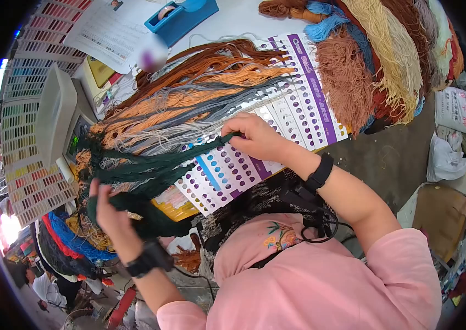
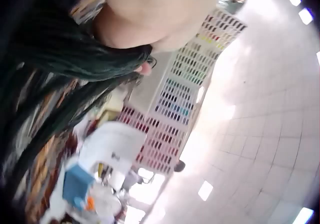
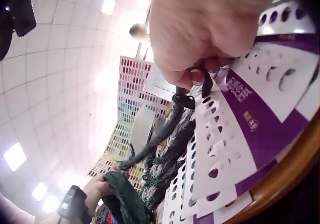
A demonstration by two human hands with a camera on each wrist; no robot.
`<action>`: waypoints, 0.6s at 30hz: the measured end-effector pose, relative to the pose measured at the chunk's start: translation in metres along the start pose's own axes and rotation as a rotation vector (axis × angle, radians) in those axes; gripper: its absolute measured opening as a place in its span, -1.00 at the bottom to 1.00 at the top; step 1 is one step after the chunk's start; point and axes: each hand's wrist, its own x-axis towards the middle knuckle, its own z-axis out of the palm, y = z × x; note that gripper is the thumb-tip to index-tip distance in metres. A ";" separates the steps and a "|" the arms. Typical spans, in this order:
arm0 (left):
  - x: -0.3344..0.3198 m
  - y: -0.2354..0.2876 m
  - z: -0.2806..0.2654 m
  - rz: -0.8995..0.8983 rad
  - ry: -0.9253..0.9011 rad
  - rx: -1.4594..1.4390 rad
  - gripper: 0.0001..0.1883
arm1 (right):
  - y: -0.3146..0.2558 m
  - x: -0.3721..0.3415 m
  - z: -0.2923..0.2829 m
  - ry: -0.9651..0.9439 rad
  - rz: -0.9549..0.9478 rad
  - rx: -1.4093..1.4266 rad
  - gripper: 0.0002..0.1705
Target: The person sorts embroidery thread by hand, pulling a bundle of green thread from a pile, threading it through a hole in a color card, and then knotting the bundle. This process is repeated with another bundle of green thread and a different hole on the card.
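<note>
My right hand pinches the looped end of a dark green hank of embroidery thread above punched thread cards. In the right wrist view, the thumb and fingertips close on the dark loop beside a card's holes. The strands stretch leftward to my left hand, blurred in the head view. There the green thread runs through the left hand, with a thick length across it in the left wrist view. Orange, brown and grey threads hang from neighbouring cards.
A blue tape dispenser and a printed sheet lie at the back. Color charts and a white scale-like device stand left. Thick yarn hanks lie right; white bags sit beyond the table edge.
</note>
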 end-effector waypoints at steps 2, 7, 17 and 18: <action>-0.041 -0.022 0.049 0.169 -0.335 0.136 -0.69 | 0.010 0.001 0.006 0.038 -0.168 -0.075 -0.86; -0.076 -0.075 0.118 -0.177 -0.749 0.406 -0.76 | -0.001 0.000 0.005 0.128 0.064 0.272 -0.86; 0.024 0.004 -0.049 -0.610 -0.432 -0.176 -0.83 | 0.003 -0.003 0.021 0.192 -0.084 -0.335 -0.62; 0.022 0.017 -0.062 -0.496 -0.405 -0.136 -0.84 | 0.001 -0.002 0.024 0.217 -0.078 -0.335 -0.61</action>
